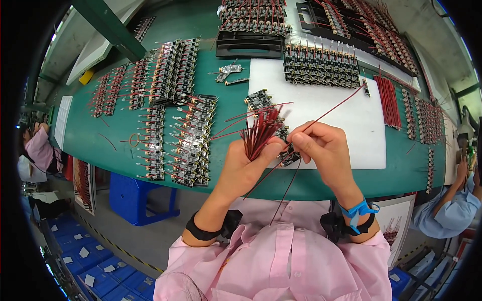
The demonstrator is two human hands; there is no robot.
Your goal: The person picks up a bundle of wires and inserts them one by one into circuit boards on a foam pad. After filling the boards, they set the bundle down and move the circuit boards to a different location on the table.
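My left hand (pixel 246 165) is closed round a thick bundle of red and black wires (pixel 262 131), their ends fanning upward. Close beside it, my right hand (pixel 321 150) pinches a long thin red wire (pixel 335 106) that slants up to the right. Other loose wire lengths (pixel 285 196) hang down between my hands toward my pink smock. Behind the bundle, small circuit boards (pixel 259 99) lie along the left edge of a white foam sheet (pixel 346 135), partly hidden by my hands.
On the green table (pixel 105 133), rows of circuit boards (pixel 193 143) stand at left. More boards (pixel 321 65) lie on the foam's far edge. A red wire bundle (pixel 387 103) lies right of the foam. A black tray (pixel 249 45) is at the back. A blue stool (pixel 133 198) stands below; people work on both sides.
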